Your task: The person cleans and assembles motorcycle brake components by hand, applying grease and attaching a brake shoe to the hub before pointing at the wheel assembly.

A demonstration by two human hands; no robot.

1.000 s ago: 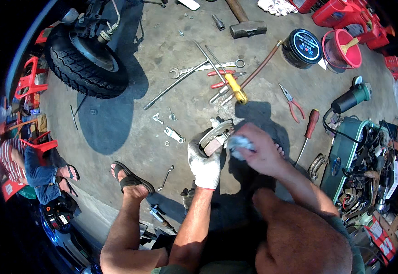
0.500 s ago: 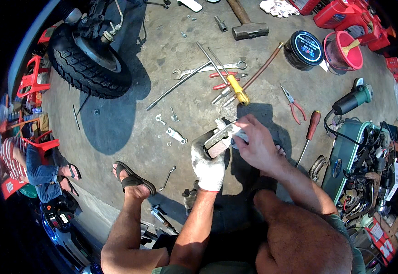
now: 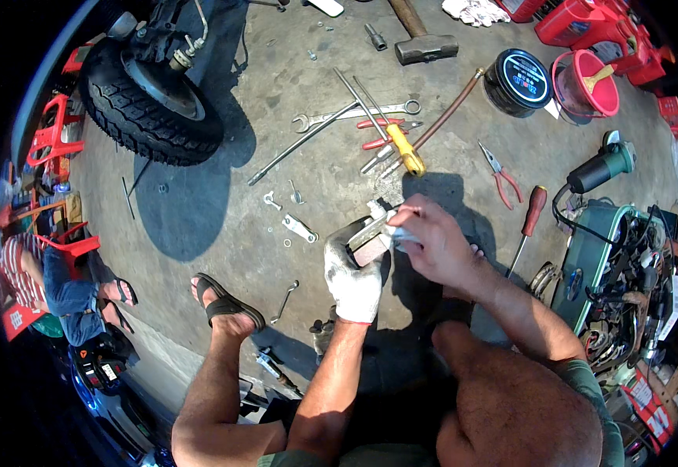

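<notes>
My left hand (image 3: 352,282), in a white work glove with darkened fingers, is closed around a metal part (image 3: 371,247) with a flat brownish face and a straight metal edge, like a brake pad. My bare right hand (image 3: 434,243) is pinched at the far right end of that part. Between its fingers shows a pale bluish-white cloth (image 3: 403,235), partly hidden by the hand. Beyond my hands lie a yellow-handled screwdriver (image 3: 407,152), a long combination wrench (image 3: 354,114) and red-handled pliers (image 3: 374,142). Left of them are a small metal link (image 3: 300,227) and a little wrench (image 3: 285,302).
At the right are needle-nose pliers (image 3: 502,177), a red screwdriver (image 3: 534,212), an angle grinder (image 3: 604,170) and a green crate (image 3: 588,268) of parts. A sledgehammer (image 3: 427,50), black tub (image 3: 502,95) and red bucket (image 3: 568,97) stand farther off. A wheel (image 3: 152,117) is at far left; a person (image 3: 74,292) sits left.
My right hand has shifted slightly and its fingers have curled more over the end of the part. The left hand keeps its hold, almost unmoved.
</notes>
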